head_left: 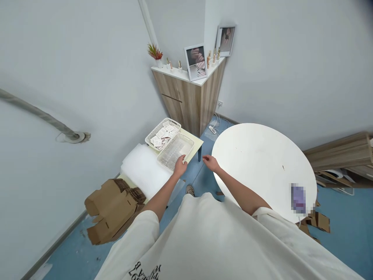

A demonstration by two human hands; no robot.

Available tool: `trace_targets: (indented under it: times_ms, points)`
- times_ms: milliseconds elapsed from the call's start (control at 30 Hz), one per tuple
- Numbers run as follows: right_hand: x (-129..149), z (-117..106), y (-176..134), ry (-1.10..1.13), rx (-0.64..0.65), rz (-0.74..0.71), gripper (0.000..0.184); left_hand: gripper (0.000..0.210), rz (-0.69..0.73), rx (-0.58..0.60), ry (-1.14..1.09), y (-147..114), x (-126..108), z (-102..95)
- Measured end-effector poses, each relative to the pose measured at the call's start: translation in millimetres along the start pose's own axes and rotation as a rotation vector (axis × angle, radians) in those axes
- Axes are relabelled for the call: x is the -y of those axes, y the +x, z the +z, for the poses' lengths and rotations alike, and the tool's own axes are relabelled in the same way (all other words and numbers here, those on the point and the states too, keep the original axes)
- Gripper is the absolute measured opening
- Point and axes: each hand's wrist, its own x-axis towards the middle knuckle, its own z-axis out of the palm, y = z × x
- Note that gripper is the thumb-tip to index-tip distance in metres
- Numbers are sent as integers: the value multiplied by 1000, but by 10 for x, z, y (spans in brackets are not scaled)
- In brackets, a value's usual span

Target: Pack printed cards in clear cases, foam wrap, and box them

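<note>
My left hand is at the near right edge of a whitish plastic basket, its thumb and fingers apart. Whether it touches the rim I cannot tell. That basket looks see-through and holds little that I can make out. Behind it, a second white basket contains several small white packets. My right hand hovers by the left edge of the round white table, fingers curled together, with nothing visible in them.
Left of the baskets lie a stack of white foam sheets and flattened brown cardboard boxes. A wooden cabinet fills the corner, bearing picture frames, small bottles and a plant. A blurred purple object rests on the round table. Cables trail on the floor.
</note>
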Motion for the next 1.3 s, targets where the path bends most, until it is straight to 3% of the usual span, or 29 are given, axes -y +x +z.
trace_targets:
  times_ms: [167,367,633,833,967,1100,1300]
  points:
    - [530,505,371,-373,100,-205,31,58,42,27,126,318,295,-427]
    - [799,1078,683,-685,113,-303,31,70,94,197,292,508,472,-554]
    - [807,1280,948,-769,76,-203,26,73,110,306,268,650,476,-584]
    - [825,1303,985,-737,50,-194,26,73,123,312,251,663,470,-650]
    - [908,1206,942,-736,-12,-212,28,68,144,191,180,689,427,-670]
    - [993,911,821,-627,-70,-185,30,57,159,61,82,807,305,-584]
    - [744,231,519,-278,-164,22,25,39,241,169,-62,904,-62,-117]
